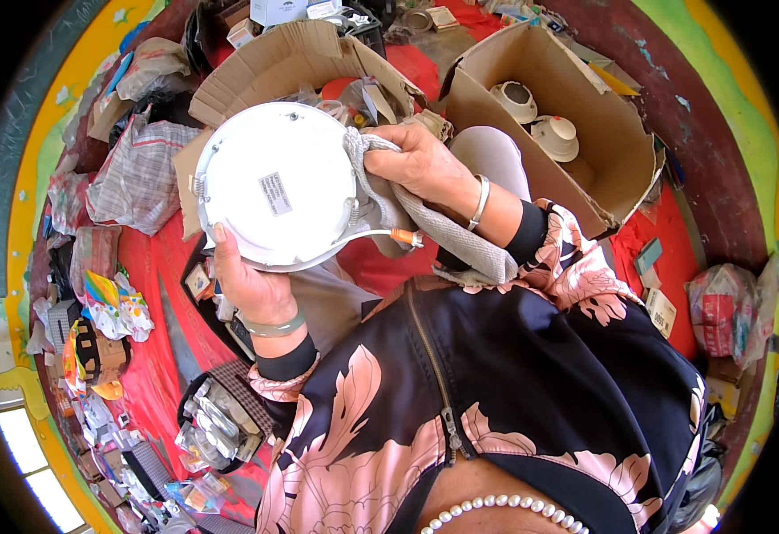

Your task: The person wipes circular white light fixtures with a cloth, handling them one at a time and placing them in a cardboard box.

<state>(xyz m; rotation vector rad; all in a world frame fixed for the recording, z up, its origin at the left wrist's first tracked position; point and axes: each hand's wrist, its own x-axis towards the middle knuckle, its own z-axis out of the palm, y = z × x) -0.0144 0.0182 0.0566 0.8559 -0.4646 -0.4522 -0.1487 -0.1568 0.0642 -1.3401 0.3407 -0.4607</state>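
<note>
- Fingers of the left hand (251,287) gripped the white panel (275,165), near-left rim, left of the right knee (499,156).
- Right hand (425,165) clenched grey cloth (460,238) at its right edge.
- Wiping seemed unfinished; two white fittings (557,138) lay in the far-right box (616,129), cleaned or not unclear.

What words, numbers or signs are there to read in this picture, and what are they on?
None that I can quote; these have print too small or blurred to read:
Grey label on the back of the round white panel light: several tiny lines.
White carton at the top edge: small dark print.
Small pale box on the right: faint print.
</note>
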